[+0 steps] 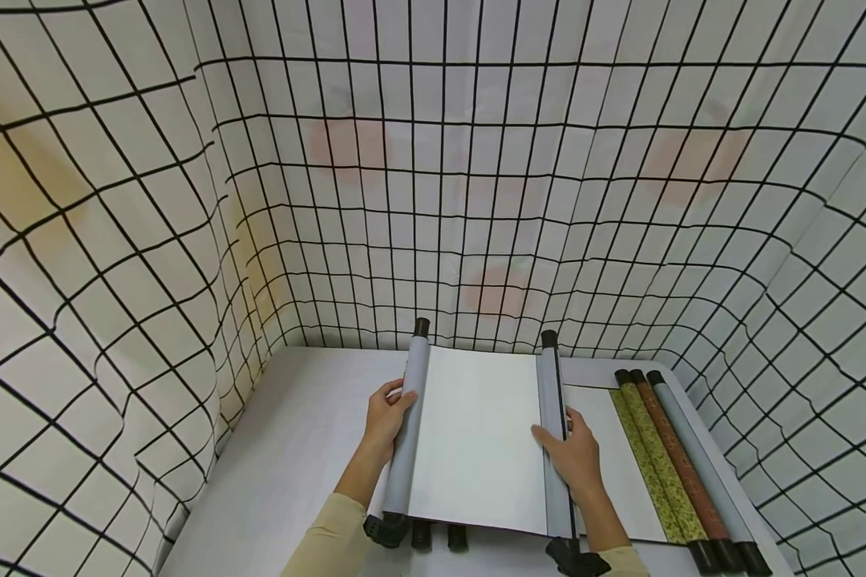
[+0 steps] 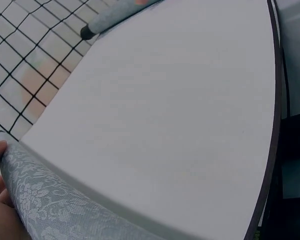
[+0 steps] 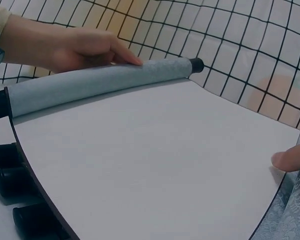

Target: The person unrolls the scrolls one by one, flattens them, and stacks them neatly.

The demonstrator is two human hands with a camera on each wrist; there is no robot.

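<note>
A hanging scroll with blank white paper [image 1: 487, 441] is spread between two rolled ends covered in pale blue-grey floral brocade. My left hand [image 1: 386, 415] grips the left roll [image 1: 408, 433], thumb on top and fingers around its outer side. On the other side, my right hand [image 1: 576, 453] holds the right roll [image 1: 551, 393], its thumb lying over the edge of the paper. Black knobs cap the rods. In the right wrist view the left hand [image 3: 85, 49] lies behind its roll [image 3: 105, 82], while only part of the right hand [image 3: 294, 159] shows.
Black rod ends [image 1: 458, 538] poke out beneath the held scroll. To the right, a white sheet with green brocade edging [image 1: 642, 461] lies beside rolled scrolls in yellow-green [image 1: 660, 453], brown [image 1: 681, 457] and blue-grey [image 1: 703, 457]. Black netting [image 1: 443, 171] surrounds the white table [image 1: 274, 449].
</note>
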